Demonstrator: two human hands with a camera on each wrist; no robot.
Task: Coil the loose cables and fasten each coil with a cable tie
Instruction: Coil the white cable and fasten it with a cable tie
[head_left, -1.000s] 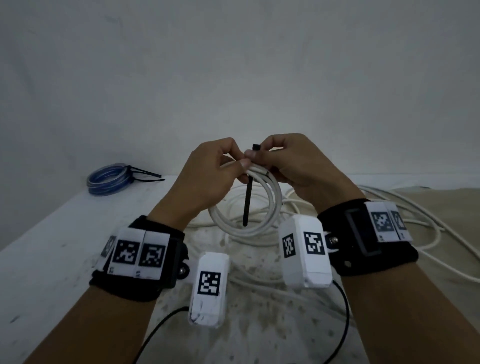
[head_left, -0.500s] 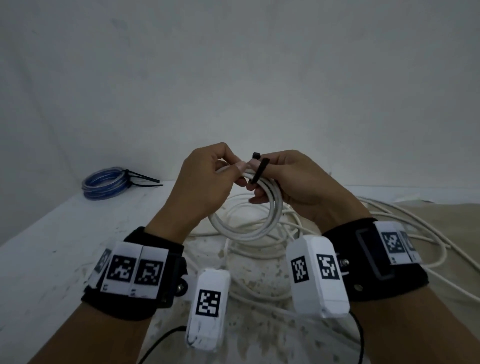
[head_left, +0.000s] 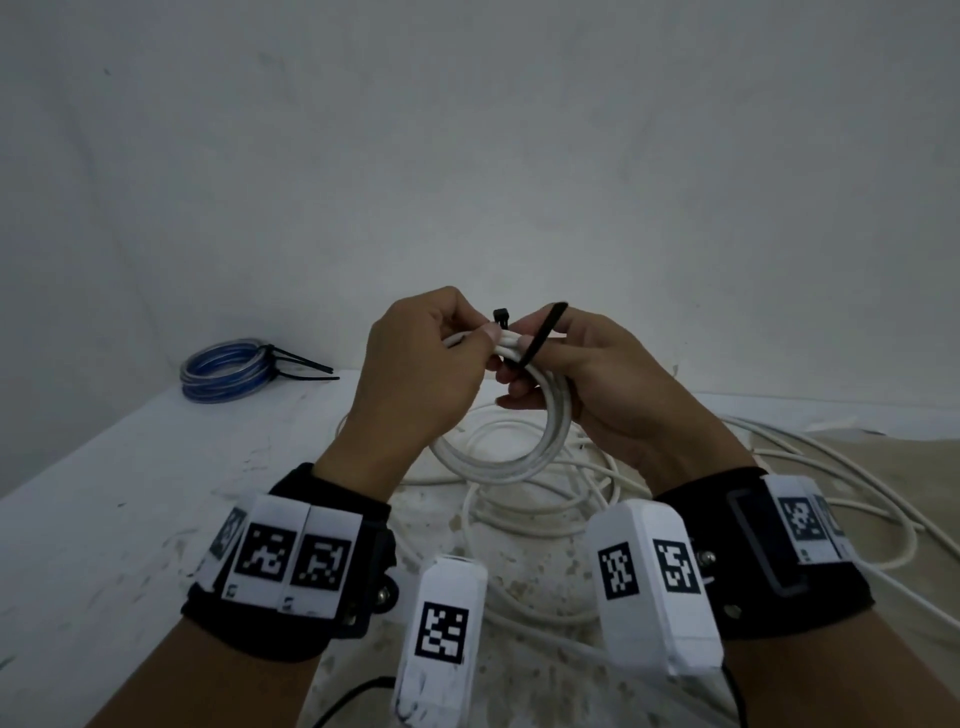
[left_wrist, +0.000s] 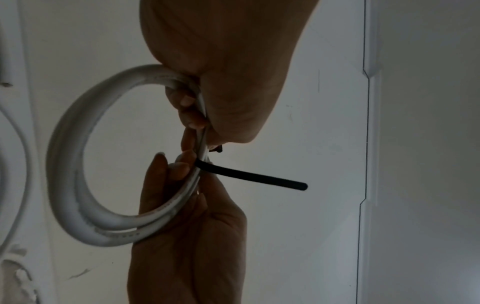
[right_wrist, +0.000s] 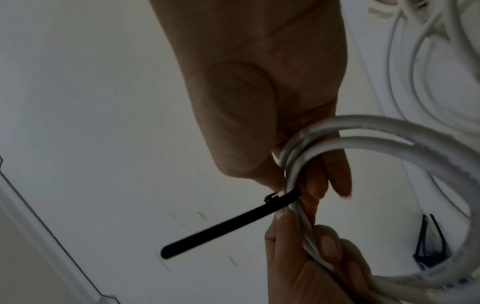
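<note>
Two hands are holding a white cable coil (head_left: 524, 447) up above a white table (head_left: 130, 519). The left hand (head_left: 421, 384) is pinching the coil's top, while the right hand (head_left: 597, 395) is curling around the coil and a black cable tie (head_left: 540, 335) looped there. Loose white cable (head_left: 857, 493) is lying beneath; a tied blue coil (head_left: 223, 370) is sitting far left.

Dim and grey throughout, with soft, even light and only faint shadows. Wide-angle bending at the head view's edges. Both hands (left_wrist: 213, 67) underlit in the wrist views; white coil (left_wrist: 78, 185) slightly blurred, with grain.
</note>
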